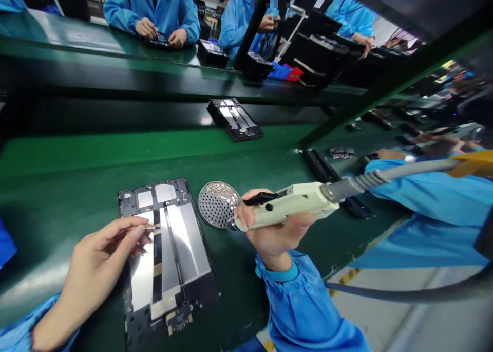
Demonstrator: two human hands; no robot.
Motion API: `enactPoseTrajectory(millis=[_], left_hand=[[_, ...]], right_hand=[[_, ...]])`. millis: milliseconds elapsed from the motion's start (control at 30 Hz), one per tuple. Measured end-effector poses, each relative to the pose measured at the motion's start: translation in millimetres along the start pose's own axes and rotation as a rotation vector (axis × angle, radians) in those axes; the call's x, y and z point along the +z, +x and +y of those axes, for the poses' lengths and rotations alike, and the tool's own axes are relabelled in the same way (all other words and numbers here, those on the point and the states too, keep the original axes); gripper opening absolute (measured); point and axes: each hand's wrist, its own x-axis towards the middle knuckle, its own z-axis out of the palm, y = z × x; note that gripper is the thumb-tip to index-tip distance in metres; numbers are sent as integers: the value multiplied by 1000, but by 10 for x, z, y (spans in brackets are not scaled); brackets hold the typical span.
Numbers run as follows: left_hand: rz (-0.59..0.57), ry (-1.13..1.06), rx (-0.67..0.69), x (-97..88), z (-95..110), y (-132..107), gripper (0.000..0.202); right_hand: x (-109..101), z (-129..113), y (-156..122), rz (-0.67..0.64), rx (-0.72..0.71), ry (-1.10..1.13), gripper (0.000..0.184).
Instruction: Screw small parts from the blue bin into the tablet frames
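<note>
My right hand (pixel 283 234) is wrapped round a cream electric screwdriver (pixel 290 206) with a black lever and a grey cable. Its front end points left at a round metal dish (pixel 215 204) with a perforated surface and many tiny screws along the far side; the bit's tip is hard to make out. Over an opened tablet (pixel 188 244) with silver battery panels, my left hand (pixel 103 254) pinches a small pale piece (pixel 152 226) between thumb and forefinger, too small to name. That hand covers part of the tablet's left side.
Another opened tablet (pixel 235 118) lies farther back on the green bench (pixel 88 156). A long black part (pixel 335 182) rests to the right, near a co-worker's blue sleeve (pixel 419 187). A green post (pixel 370 95) slants across the right. Across the bench, co-workers handle devices beside stacked black trays (pixel 211 53).
</note>
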Motion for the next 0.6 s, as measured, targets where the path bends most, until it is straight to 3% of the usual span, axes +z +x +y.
enactPoseTrajectory(millis=[233, 600], left_hand=[[23, -56, -78, 1, 8, 37, 48], [-14, -93, -70, -14, -24, 60, 37]], right_hand=[[8, -17, 16, 24, 55, -119, 73], [18, -6, -4, -74, 95, -21, 63]])
